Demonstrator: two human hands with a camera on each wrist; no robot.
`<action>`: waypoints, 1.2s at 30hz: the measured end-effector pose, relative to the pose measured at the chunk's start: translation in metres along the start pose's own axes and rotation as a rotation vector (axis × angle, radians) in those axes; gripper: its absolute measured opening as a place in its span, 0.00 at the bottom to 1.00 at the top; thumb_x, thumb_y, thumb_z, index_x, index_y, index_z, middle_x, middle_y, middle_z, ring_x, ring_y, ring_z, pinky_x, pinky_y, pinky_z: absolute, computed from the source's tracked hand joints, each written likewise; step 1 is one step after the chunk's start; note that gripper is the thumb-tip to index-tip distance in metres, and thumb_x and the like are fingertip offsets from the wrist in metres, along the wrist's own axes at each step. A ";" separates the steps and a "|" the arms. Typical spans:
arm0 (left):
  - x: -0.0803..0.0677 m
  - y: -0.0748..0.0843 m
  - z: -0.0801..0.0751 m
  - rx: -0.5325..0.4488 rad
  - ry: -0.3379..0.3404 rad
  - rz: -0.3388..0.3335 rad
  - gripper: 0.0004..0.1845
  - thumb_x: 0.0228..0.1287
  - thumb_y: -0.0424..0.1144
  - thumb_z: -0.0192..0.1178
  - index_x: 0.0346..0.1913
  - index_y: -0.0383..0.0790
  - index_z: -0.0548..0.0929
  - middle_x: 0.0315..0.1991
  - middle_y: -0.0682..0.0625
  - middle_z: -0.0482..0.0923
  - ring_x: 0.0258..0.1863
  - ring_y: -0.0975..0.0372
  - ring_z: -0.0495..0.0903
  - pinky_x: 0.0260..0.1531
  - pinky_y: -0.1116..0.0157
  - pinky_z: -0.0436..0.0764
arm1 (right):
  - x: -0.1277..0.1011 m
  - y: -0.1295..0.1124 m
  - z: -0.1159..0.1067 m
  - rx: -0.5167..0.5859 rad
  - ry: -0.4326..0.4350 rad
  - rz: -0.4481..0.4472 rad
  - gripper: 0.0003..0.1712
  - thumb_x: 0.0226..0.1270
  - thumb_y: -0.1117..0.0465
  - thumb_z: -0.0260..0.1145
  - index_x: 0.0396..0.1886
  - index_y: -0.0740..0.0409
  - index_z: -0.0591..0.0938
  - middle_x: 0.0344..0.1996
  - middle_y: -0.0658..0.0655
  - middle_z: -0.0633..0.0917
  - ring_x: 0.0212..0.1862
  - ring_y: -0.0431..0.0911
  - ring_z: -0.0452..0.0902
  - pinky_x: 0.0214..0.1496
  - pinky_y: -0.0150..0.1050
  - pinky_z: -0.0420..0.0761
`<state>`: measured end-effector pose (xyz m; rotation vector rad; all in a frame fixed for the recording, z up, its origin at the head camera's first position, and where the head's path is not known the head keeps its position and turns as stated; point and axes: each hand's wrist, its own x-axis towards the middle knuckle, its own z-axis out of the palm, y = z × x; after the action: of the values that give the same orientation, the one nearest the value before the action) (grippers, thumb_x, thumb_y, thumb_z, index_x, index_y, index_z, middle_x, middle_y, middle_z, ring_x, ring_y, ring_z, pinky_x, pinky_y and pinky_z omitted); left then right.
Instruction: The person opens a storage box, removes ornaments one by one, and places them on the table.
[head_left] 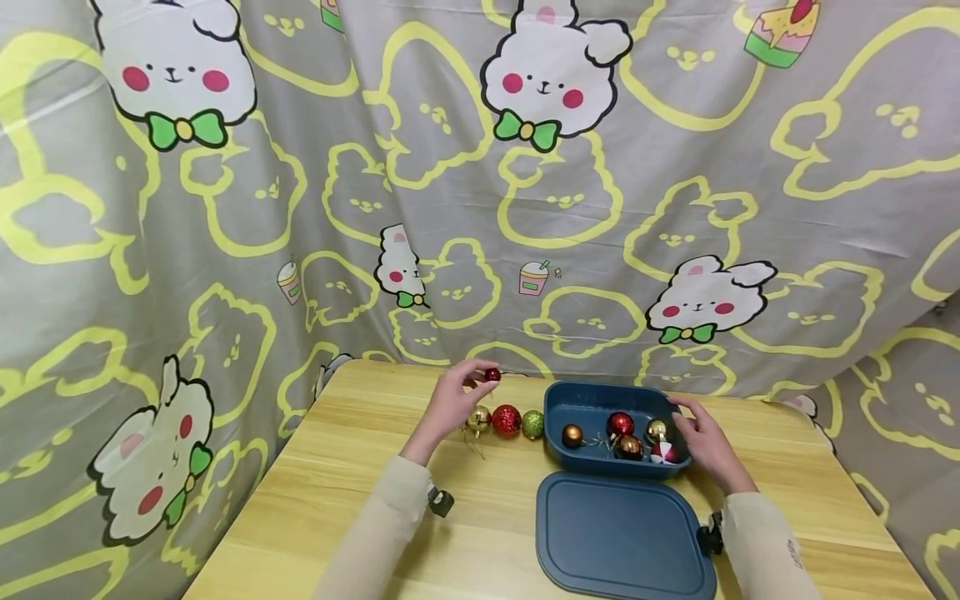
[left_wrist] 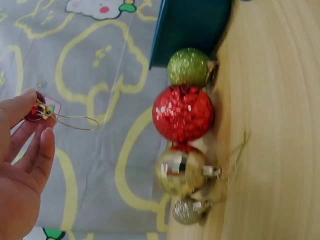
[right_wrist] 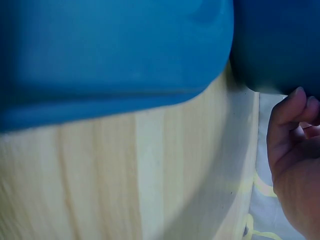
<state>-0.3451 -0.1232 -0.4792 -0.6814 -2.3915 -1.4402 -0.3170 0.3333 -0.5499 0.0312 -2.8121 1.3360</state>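
My left hand (head_left: pixel 450 404) pinches a small red Christmas ball (head_left: pixel 492 375) between thumb and fingers, above the table's back part. In the left wrist view, its gold cap and string loop (left_wrist: pixel 80 122) point away from the hand. Below stands a row of Christmas balls: a green glittery one (head_left: pixel 532 425), a larger red one (head_left: pixel 506 421), a shiny gold one (head_left: pixel 478 419) and a small pale glittery one (left_wrist: pixel 186 211). My right hand (head_left: pixel 707 442) grips the right rim of a dark blue container (head_left: pixel 615 469), its fingers curled at the edge.
Several balls lie in the container, among them an orange-brown one (head_left: pixel 572 435), a red one (head_left: pixel 620 424) and a red-and-white one (head_left: pixel 663 452). A blue lid (head_left: pixel 622 533) lies in front of it on the wooden table (head_left: pixel 300 517). A patterned curtain (head_left: pixel 450 217) hangs behind.
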 end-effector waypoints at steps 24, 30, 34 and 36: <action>-0.031 -0.038 -0.042 0.073 0.040 -0.101 0.15 0.69 0.36 0.68 0.57 0.43 0.87 0.51 0.47 0.86 0.44 0.56 0.87 0.44 0.66 0.85 | -0.001 0.000 -0.002 0.005 -0.014 0.012 0.32 0.88 0.47 0.40 0.81 0.58 0.60 0.66 0.80 0.72 0.56 0.64 0.75 0.39 0.39 0.74; -0.033 -0.049 -0.044 0.088 0.042 -0.170 0.15 0.68 0.35 0.70 0.56 0.44 0.87 0.50 0.47 0.87 0.42 0.59 0.86 0.43 0.66 0.85 | -0.001 0.000 0.000 0.017 -0.012 0.018 0.32 0.88 0.47 0.41 0.81 0.57 0.59 0.67 0.79 0.71 0.54 0.62 0.74 0.35 0.40 0.73; -0.036 -0.056 -0.046 0.084 0.046 -0.176 0.15 0.66 0.33 0.70 0.55 0.42 0.87 0.48 0.45 0.87 0.40 0.58 0.87 0.41 0.65 0.86 | -0.002 -0.001 0.000 0.024 -0.019 0.003 0.32 0.88 0.46 0.41 0.81 0.57 0.59 0.70 0.79 0.68 0.59 0.65 0.73 0.37 0.39 0.73; -0.037 -0.059 -0.047 0.085 0.043 -0.183 0.15 0.66 0.33 0.70 0.55 0.41 0.87 0.48 0.44 0.88 0.40 0.57 0.87 0.41 0.64 0.86 | -0.002 -0.001 0.000 0.020 -0.018 0.000 0.32 0.88 0.46 0.41 0.81 0.57 0.59 0.68 0.79 0.69 0.56 0.63 0.74 0.35 0.39 0.73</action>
<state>-0.3450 -0.1973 -0.5190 -0.4166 -2.5200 -1.3956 -0.3154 0.3328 -0.5492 0.0446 -2.8135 1.3712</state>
